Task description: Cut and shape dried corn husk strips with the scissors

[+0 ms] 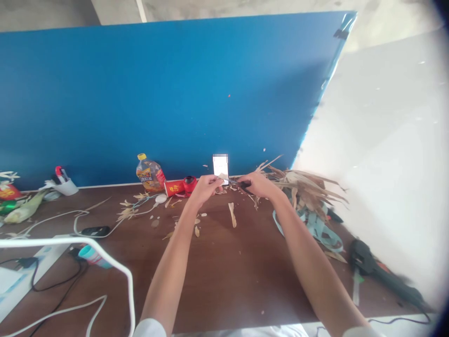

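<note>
My left hand [207, 187] pinches a small piece of dried husk [223, 177] between thumb and fingers. From the right, my right hand [258, 185] grips a pair of scissors [242, 183], their blades pointing left at the husk piece. Whether the blades touch it is too small to tell. Behind both hands a lit phone [220, 164] leans upright against the blue panel. A loose husk strip [232, 215] lies on the brown table just below the hands.
At right are a heap of dried husks [308, 187], a pale blue ribbon [324, 234] and a black glue gun [382, 271]. Leftward stand a plastic bottle [150, 173], a red cup [174, 188] and a white pen holder [68, 187]. A white tube frame [115, 264] crosses the lower left, near cables.
</note>
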The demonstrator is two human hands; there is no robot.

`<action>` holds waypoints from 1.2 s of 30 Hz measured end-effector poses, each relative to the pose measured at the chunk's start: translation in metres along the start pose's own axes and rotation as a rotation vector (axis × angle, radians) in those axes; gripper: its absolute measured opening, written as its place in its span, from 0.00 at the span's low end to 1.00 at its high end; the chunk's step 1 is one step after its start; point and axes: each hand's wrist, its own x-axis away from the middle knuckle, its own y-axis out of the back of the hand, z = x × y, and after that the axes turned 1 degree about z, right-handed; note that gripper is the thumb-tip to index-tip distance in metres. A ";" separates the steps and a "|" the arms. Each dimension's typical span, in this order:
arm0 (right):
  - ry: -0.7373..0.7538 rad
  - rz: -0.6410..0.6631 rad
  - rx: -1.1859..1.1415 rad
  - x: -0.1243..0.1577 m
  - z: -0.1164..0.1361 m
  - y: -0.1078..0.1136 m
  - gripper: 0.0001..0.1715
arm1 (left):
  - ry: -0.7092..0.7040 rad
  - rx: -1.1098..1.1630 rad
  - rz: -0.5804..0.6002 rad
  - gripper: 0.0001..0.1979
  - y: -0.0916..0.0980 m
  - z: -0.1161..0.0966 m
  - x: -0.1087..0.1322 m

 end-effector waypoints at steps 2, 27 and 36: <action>-0.009 -0.051 -0.017 -0.001 0.003 -0.002 0.15 | -0.030 0.079 -0.059 0.17 -0.003 0.002 -0.002; -0.153 -0.049 -0.706 -0.016 0.020 -0.049 0.16 | -0.062 0.291 -0.519 0.18 -0.017 0.013 -0.012; -0.111 -0.092 -0.723 -0.018 0.022 -0.050 0.14 | -0.097 0.175 -0.396 0.17 -0.021 0.014 -0.010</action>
